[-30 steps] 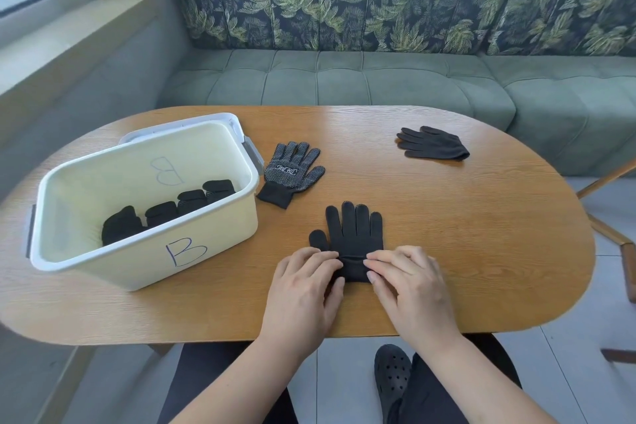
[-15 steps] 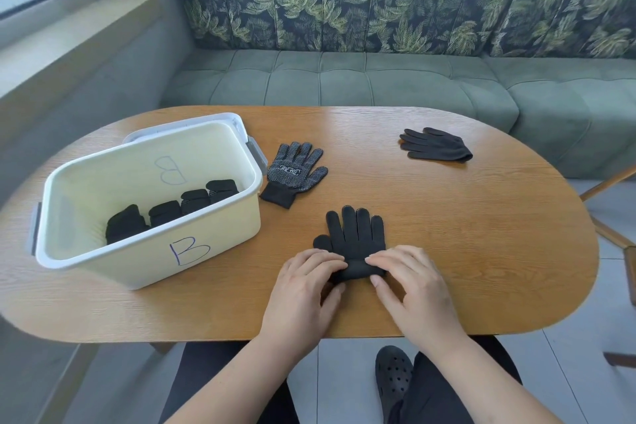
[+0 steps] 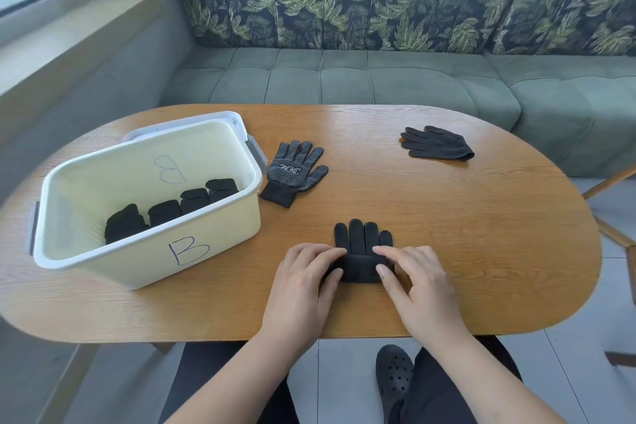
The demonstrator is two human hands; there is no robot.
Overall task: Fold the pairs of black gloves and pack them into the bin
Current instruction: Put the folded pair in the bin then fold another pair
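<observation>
Our left hand (image 3: 303,289) and right hand (image 3: 418,289) each grip an end of the rolled cuff of the glove pair (image 3: 361,251) on the surface (image 3: 481,234), near its front edge. Four folded pairs (image 3: 172,212) lie in the bin (image 3: 137,262) at left.

Wooden table (image 3: 481,251), green sofa (image 3: 344,79)
</observation>
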